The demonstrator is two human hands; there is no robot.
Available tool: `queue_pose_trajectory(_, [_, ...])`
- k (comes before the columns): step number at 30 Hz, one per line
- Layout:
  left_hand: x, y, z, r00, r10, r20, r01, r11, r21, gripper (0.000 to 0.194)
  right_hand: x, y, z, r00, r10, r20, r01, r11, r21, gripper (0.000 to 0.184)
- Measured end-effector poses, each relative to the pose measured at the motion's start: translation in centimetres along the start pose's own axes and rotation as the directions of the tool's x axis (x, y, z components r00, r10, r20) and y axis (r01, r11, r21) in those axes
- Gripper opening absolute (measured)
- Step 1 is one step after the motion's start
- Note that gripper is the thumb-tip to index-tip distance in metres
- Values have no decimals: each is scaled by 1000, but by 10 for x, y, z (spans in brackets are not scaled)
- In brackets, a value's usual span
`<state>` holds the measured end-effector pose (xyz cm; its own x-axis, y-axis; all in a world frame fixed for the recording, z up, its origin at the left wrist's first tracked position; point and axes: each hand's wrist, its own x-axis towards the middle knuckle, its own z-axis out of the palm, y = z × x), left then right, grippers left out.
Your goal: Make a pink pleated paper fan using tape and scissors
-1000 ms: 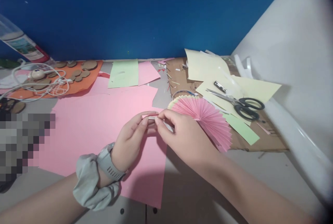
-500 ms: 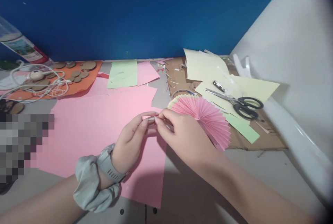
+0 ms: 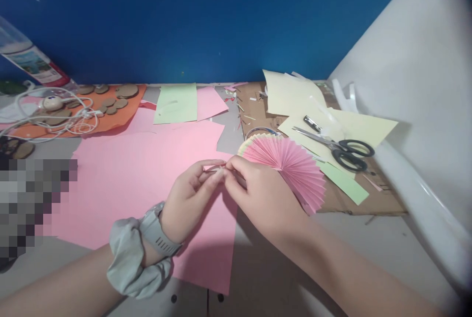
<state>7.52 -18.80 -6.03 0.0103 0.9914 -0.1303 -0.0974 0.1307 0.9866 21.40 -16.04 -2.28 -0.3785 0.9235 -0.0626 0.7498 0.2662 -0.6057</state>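
Note:
My left hand (image 3: pixel 188 198) and my right hand (image 3: pixel 261 195) meet fingertip to fingertip over a big pink paper sheet (image 3: pixel 140 174). Both pinch a small folded pink paper strip (image 3: pixel 214 166) between thumb and fingers. Just behind my right hand lies a pleated pink paper fan (image 3: pixel 293 165) with a yellowish rim, partly hidden by that hand. A grey watch and a grey scrunchie sit on my left wrist.
Black-handled scissors (image 3: pixel 341 149) lie on pale yellow sheets (image 3: pixel 295 96) at the right, on brown cardboard (image 3: pixel 368 199). Green paper (image 3: pixel 176 103) and pink paper lie at the back. White cable (image 3: pixel 55 115) and cardboard discs rest on an orange sheet (image 3: pixel 110 118) at the left. A white wall rises on the right.
My left fingers have closed in slightly on the strip toward my right fingertips. Otherwise the hands stay in place; the view shifted a little.

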Motion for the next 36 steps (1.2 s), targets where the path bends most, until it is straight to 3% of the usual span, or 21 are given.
queue_pose_trajectory(5, [3, 0, -3, 997, 57, -56, -51, 992, 114, 21, -2, 1, 1, 998, 11, 57, -13, 999, 41, 23])
queue_pose_trajectory(12, [9, 7, -11, 944, 330, -26, -296, 877, 380, 18, -6, 5, -1, 997, 16, 77, -36, 962, 271, 28])
queue_pose_trajectory(18, [9, 6, -13, 925, 379, -19, -337, 842, 421, 21, -8, 7, 0, 994, 7, 111, -53, 909, 412, 29])
queue_pose_trajectory(25, [9, 1, -14, 900, 434, -44, -380, 829, 409, 18, -10, 3, 0, 998, 21, 60, -39, 944, 326, 30])
queue_pose_trajectory(31, [9, 1, -13, 911, 407, -71, -333, 824, 458, 16, -10, 1, -1, 1000, 9, 19, -14, 967, 255, 27])
queue_pose_trajectory(36, [10, 1, -11, 932, 348, -99, -276, 861, 427, 16, -8, 1, 1, 999, 37, -23, -35, 997, 66, 26])
